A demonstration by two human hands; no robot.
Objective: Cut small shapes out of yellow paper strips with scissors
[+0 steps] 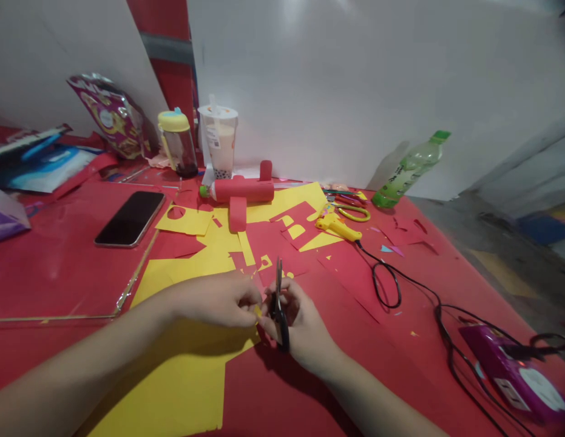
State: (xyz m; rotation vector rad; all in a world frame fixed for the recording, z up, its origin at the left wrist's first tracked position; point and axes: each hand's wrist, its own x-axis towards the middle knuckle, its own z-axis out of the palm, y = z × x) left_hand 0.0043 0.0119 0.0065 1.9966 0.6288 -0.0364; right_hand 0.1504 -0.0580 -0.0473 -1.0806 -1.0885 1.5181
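Note:
My left hand (234, 298) is closed, pinching a small piece of yellow paper (258, 311) between thumb and finger. Right beside it, my right hand (300, 318) is wrapped round a pair of scissors (279, 303) with dark handles, their blades pointing up and away. The fingertips of both hands meet near the yellow piece. Beneath my left forearm lies a large yellow sheet (173, 376). Beyond my hands are yellow and red paper scraps (264, 262), and behind them a red paper-wrapped bottle (243, 190) with red strips stuck on it.
A yellow glue gun (339, 228) trails a black cord to a purple power strip (514, 376) at right. A phone (130, 218) lies left. Along the back stand a snack bag (110, 115), a yellow-lidded bottle (178, 142), a milk tea cup (219, 142) and a tilted green bottle (407, 173).

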